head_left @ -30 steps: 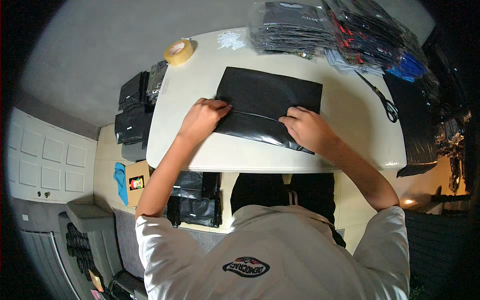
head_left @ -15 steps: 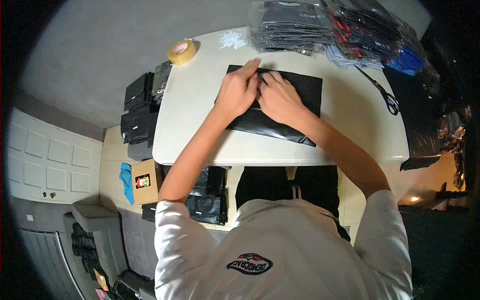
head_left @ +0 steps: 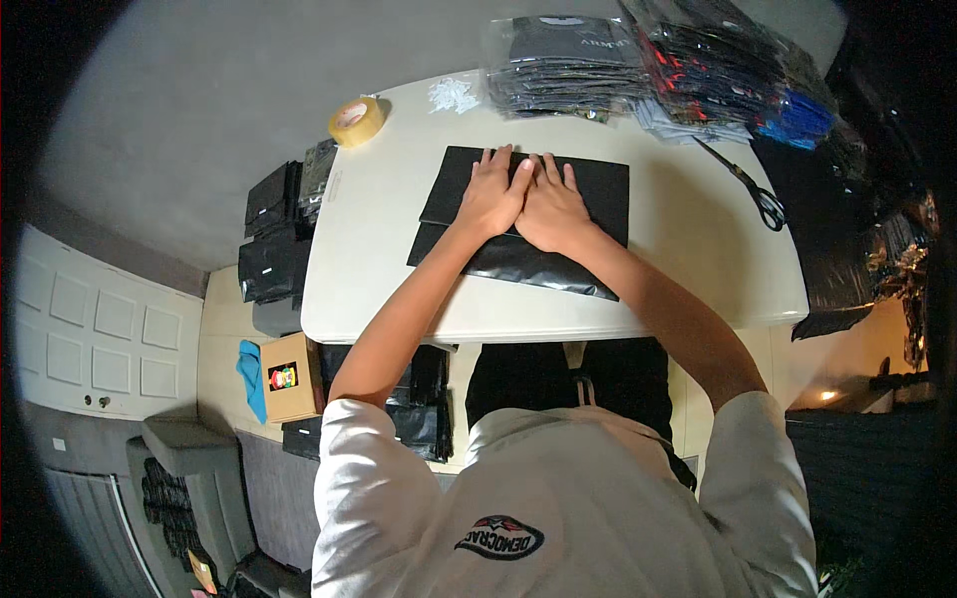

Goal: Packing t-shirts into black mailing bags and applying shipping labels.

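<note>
A black plastic bag (head_left: 593, 209), its lower part shinier and crossed by a seam, lies on the white table (head_left: 369, 279). Both my hands rest palm-down on it, side by side: my left hand (head_left: 490, 194) with fingers stretched toward the bag's top edge, my right hand (head_left: 551, 204) flat beside it, fingers extended. Their thumb and index finger areas meet near the middle. Neither hand grips anything; the part of the bag beneath them is hidden. Black scissors (head_left: 763, 199) lie to the right of the bag.
Yellow tape roll (head_left: 357, 122) at back left, small white pieces (head_left: 454, 95), stacks of bagged garments (head_left: 558, 70) along the back. Black plastic (head_left: 807, 279) drapes at the right. Black bundles (head_left: 269, 269) stand left of the table; a cardboard box (head_left: 294, 399) is on the floor.
My hands have moved from gripping the bag's lower fold at either side, inward and up to the middle, and now lie flattened with fingers extended on it.
</note>
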Demonstrator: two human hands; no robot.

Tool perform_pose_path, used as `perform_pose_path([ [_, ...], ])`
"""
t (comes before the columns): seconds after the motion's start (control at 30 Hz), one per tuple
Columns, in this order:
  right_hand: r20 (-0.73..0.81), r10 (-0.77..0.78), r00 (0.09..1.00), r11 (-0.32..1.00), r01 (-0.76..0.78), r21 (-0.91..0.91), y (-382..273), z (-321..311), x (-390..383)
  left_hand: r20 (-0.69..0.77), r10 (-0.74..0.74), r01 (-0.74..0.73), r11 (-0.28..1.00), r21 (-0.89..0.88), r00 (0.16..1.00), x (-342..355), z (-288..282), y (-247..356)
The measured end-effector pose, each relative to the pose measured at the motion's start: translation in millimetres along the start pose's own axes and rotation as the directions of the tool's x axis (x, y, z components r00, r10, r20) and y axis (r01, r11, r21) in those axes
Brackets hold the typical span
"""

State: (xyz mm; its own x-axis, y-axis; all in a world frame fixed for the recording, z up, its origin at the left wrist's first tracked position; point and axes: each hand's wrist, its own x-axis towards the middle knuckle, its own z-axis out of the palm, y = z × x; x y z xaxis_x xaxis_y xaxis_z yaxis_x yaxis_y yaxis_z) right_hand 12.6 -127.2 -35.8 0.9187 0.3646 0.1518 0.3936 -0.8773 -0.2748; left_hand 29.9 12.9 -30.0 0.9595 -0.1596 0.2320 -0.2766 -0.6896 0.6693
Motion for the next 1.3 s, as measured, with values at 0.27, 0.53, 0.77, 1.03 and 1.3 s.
perform_pose_path([
  [0.27, -0.021, 0.104, 0.994, 0.993, -0.105, -0.05, 39.2, -18.6, -28.8, 0.039, -0.13, 0.095, 0.869, 0.486, 0.991, -1.2, -17.4, -25.0],
  [0.53, 0.021, 0.174, 0.984, 0.966, -0.167, -0.2, 59.5, -32.6, -50.2, -0.017, -0.205, 0.184, 0.836, 0.517, 0.979, -8.4, -38.7, -42.3],
  [0.77, 0.028, 0.202, 0.979, 0.954, -0.191, -0.231, 77.7, -36.9, -60.8, -0.033, -0.195, 0.182, 0.825, 0.535, 0.98, -13.8, -40.1, -51.4],
  [1.03, 0.035, 0.183, 0.983, 0.957, -0.169, -0.236, 87.3, -33.4, -59.5, -0.134, -0.156, 0.202, 0.846, 0.493, 0.979, -14.0, -45.9, -58.4],
  [1.3, -0.161, 0.179, 0.971, 0.977, -0.195, -0.089, 123.7, -36.2, -51.7, -0.44, 0.043, -0.181, 0.944, -0.277, 0.897, -137.8, -41.2, 80.4],
])
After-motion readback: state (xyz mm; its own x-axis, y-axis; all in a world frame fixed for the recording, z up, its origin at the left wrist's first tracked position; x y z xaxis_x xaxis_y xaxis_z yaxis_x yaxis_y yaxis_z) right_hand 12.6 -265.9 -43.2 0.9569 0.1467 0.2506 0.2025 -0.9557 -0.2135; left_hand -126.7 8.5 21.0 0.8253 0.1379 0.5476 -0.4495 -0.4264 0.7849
